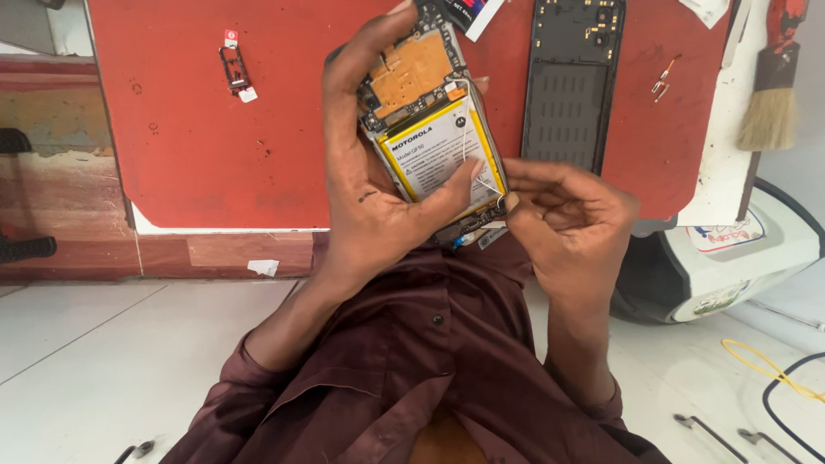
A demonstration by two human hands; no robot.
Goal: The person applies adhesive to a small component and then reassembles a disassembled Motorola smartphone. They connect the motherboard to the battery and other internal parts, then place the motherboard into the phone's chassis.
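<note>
Nearest the body, just above the maroon shirt [447, 344], both hands meet around an opened phone [434, 129] held off the red mat [189, 155]. The left hand [369, 198] wraps the phone from its left edge, fingers curled up behind it and the thumb laid across the lower part of the white and yellow battery [438, 155]. The right hand [567, 215] is closed at the phone's bottom right corner, its fingertips pinching a thin white wire [471, 142] that runs up over the battery.

The work in hand looks like freeing or routing that wire along the battery's edge. By my judgement the next move calls for a light, steady pull in line with the wire while the left thumb keeps the battery flat, since a sideways tug could strain the small connector near the bottom edge.

The phone's long axis runs away from the body, leaning slightly left at the far end. Its circuit board end points away, its bottom end points toward the chest, and its open back faces up.

Beyond the right hand a black back cover [571, 86] lies on the mat, with a brush [773, 94] farther right. Beyond the left hand sits a small card tray [235, 69].
</note>
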